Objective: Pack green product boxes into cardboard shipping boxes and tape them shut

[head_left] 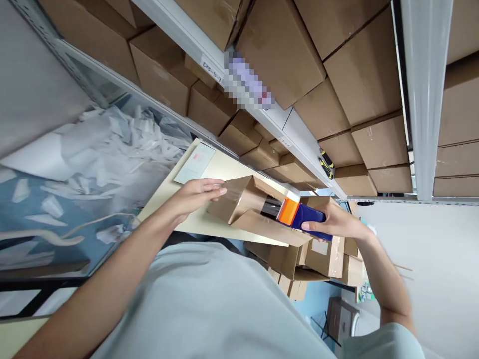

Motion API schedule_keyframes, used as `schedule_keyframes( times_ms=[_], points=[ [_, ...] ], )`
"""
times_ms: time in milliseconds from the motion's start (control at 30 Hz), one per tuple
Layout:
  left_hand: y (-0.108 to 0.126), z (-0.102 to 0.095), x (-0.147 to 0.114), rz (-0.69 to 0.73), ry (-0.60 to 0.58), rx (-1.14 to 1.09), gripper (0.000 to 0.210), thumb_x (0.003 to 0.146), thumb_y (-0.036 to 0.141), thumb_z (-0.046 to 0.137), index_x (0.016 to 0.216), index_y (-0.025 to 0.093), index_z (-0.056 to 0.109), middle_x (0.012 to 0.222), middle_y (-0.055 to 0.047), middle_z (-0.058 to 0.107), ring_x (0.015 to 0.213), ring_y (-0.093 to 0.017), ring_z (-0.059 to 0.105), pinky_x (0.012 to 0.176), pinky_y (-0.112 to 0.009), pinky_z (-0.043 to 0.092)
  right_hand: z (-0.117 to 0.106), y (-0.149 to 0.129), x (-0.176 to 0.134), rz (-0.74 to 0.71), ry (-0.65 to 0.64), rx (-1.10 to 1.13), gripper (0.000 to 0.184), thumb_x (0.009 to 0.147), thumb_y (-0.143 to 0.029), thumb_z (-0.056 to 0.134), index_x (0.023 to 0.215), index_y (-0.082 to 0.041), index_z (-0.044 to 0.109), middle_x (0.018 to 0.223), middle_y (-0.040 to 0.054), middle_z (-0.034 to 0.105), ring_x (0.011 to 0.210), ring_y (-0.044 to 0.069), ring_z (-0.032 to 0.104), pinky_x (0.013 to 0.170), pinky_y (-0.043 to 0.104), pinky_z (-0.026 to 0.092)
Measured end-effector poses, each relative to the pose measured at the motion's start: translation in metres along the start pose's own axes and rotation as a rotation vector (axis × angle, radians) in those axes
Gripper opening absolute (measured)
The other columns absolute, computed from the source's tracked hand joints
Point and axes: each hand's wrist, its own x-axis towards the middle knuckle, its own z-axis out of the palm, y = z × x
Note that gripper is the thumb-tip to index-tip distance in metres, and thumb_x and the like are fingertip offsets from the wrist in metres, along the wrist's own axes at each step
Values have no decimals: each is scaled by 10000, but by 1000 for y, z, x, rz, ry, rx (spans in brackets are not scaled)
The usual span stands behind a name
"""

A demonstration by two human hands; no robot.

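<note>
A brown cardboard box lies tilted on the pale yellow tabletop in front of me. My right hand grips a dark blue and orange tape dispenser, its toothed edge pointing at the box. Between that edge and the box there is a dark, shiny strip, perhaps tape. At the box's left end is my left hand, fingers stretched out, close to the cardboard; whether it touches is unclear.
Shelves full of brown cartons rise behind the table. Two yellow-and-black cutters hang on the shelf edge. Torn white paper piles up at left. A pale green sheet lies on the table. More boxes stand below right.
</note>
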Motion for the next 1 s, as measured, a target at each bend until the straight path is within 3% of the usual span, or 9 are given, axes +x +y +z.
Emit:
schedule_keyframes(
  times_ms=[233,433,500,600,667,733,800,900,1000],
  points=[
    [-31,13,26,-129,-118,-74,833,465,648,1012,1118,186,781,1001,-138,871,925,-316,812,933,-489,666,-4,-22,2,148,18,-19,549,871,-751,825,767,-233,680,613,10,721,521,166,693,465,264,510],
    [-48,28,22,-142,-40,-53,872,560,671,958,1262,212,720,1060,-136,876,1183,-383,798,1158,-533,566,-7,-43,-1,186,-29,-7,586,849,-766,846,819,-201,693,659,18,750,573,161,715,512,243,519],
    [-51,29,21,-80,-13,4,822,639,663,915,1294,213,703,1105,-140,867,1157,-380,806,1135,-532,585,-7,-51,-3,197,-28,-43,606,853,-788,829,825,-199,692,671,23,755,580,161,712,519,245,513],
    [-49,33,13,73,121,173,783,688,646,884,1308,199,716,1306,-178,806,1126,-380,805,1058,-529,636,-7,-60,-6,231,-9,-94,639,839,-828,808,864,-198,710,707,33,768,590,164,706,538,258,510],
    [-46,38,1,225,196,212,677,816,653,796,1322,208,732,1446,-177,746,1211,-369,780,1096,-524,628,-5,-64,-8,247,10,-129,659,827,-852,796,871,-200,713,704,29,758,584,157,684,539,262,489],
    [-45,46,-18,387,183,174,589,995,632,628,1428,240,703,1573,-142,683,1411,-346,691,1226,-516,550,-4,-65,-10,248,26,-170,671,825,-869,778,842,-203,699,679,21,733,576,150,654,537,265,459],
    [-51,56,-36,492,90,165,708,1041,640,595,1645,274,538,1746,-120,525,1617,-336,501,1336,-519,431,-2,-63,-11,233,34,-202,680,828,-877,764,791,-204,677,658,19,713,570,146,630,537,271,435],
    [-72,72,-53,495,-111,263,1168,931,702,755,1822,295,118,1885,-154,209,1724,-381,269,1371,-550,358,2,-60,-13,218,35,-213,687,841,-874,752,739,-201,658,645,26,702,555,137,602,531,275,415],
    [-92,82,-52,459,-202,337,1133,1008,666,667,1823,276,-17,1890,-202,127,1736,-400,188,1372,-594,327,5,-60,-15,201,29,-187,671,867,-859,736,759,-200,674,641,22,703,541,129,583,528,273,413]
  ],
)
